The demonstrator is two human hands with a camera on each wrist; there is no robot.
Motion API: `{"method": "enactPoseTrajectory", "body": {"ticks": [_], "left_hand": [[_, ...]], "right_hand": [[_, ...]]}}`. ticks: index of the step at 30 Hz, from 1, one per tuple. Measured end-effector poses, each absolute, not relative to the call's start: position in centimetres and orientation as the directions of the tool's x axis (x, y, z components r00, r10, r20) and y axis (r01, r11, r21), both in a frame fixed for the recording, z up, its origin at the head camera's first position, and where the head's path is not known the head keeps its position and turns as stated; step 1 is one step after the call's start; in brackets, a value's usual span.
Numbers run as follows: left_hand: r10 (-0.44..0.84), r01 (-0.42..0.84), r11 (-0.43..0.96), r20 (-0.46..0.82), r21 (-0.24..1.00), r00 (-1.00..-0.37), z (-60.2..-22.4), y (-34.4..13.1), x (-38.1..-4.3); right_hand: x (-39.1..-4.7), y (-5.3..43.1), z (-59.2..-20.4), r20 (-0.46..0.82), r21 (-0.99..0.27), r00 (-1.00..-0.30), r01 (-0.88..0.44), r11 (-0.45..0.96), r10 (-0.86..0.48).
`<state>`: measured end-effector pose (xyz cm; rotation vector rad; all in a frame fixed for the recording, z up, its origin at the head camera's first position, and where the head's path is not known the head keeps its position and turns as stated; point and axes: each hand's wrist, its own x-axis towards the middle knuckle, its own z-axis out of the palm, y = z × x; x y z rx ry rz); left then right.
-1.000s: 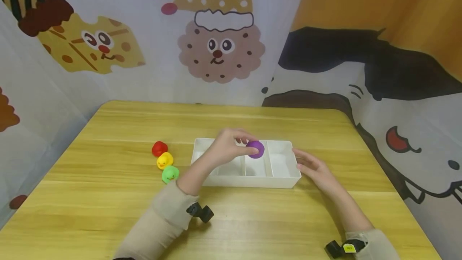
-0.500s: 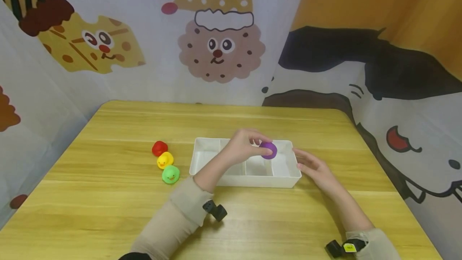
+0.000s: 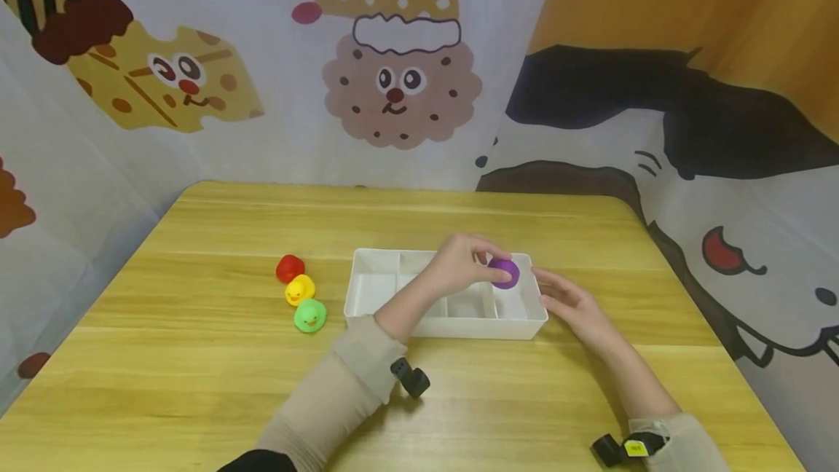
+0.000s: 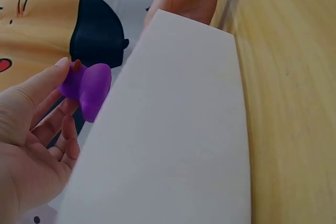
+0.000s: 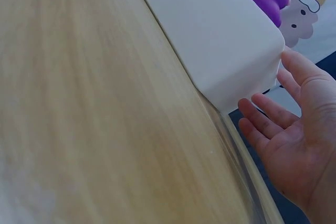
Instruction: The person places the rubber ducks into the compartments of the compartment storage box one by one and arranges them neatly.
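My left hand [image 3: 457, 265] pinches a purple rubber duck [image 3: 506, 269] between thumb and fingers, over the rightmost compartment of a long white divided box [image 3: 459, 328]. In the left wrist view the purple duck [image 4: 94, 88] shows a small orange beak and hangs near the box's top edge. My right hand [image 3: 572, 306] is at the box's right end, its fingers loosely extended. The right wrist view has the thumb of that hand [image 5: 294, 135] right at the box's upper corner, with fingertips close to the end wall [image 5: 247, 85].
Left of the box, a red duck [image 3: 290, 269], a yellow duck [image 3: 300, 290] and a green duck [image 3: 310, 316] stand in a line on the wooden table [image 3: 164, 355]. A cartoon-printed cloth [image 3: 275, 159] hangs behind the table. Dividers [image 3: 397, 279] split the box into compartments.
My left hand has moved right along the box with the purple duck, from over the inner compartments to the rightmost one. My right hand has stayed at the box's end.
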<state>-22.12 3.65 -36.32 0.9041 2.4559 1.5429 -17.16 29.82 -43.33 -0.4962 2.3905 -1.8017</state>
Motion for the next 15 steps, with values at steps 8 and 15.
{"method": "enactPoseTrajectory", "body": {"ticks": [8,15], "left_hand": [[0.531,0.398,0.297,0.196,0.868,-0.824,-37.2,4.7,-22.7],[0.550,0.394,0.299,0.180,0.869,-0.815,-37.7,5.2,-22.9]], "right_hand": [[-17.2,29.9,-43.5,0.103,-0.947,-0.944,-0.189,0.259,-0.314],[-17.2,29.9,-43.4,0.103,-0.947,-0.944,-0.190,0.259,-0.313]]}}
